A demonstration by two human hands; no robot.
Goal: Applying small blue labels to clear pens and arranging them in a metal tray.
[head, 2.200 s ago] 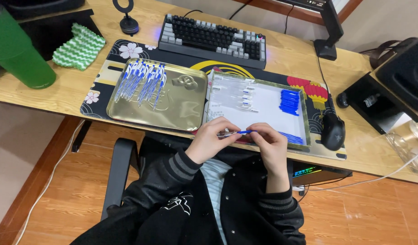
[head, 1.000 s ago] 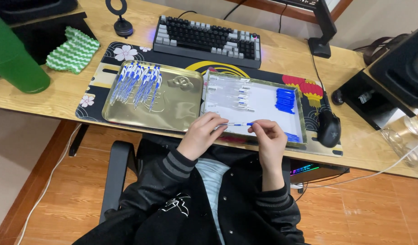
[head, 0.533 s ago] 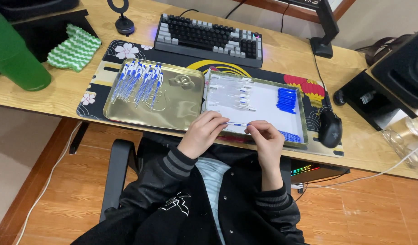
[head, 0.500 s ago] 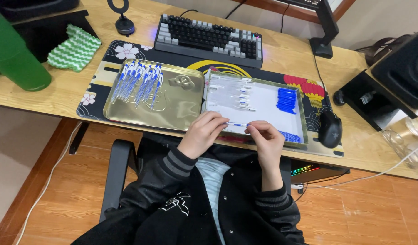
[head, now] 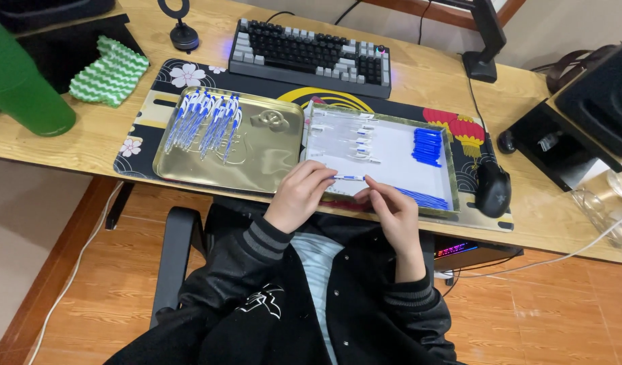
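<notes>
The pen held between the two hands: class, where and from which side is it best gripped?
Grip the pen at its two ends, the left hand from the left, the right hand from the right. It lies level and slim, so end grips probably steady it.

The desk (head: 419,81) is matt light wood. The left tray (head: 270,155) is shiny gold metal, smooth. The pens (head: 203,122) look glossy plastic. The green cloth (head: 109,71) is knitted, rough. The jacket sleeve (head: 257,270) is glossy black.
</notes>
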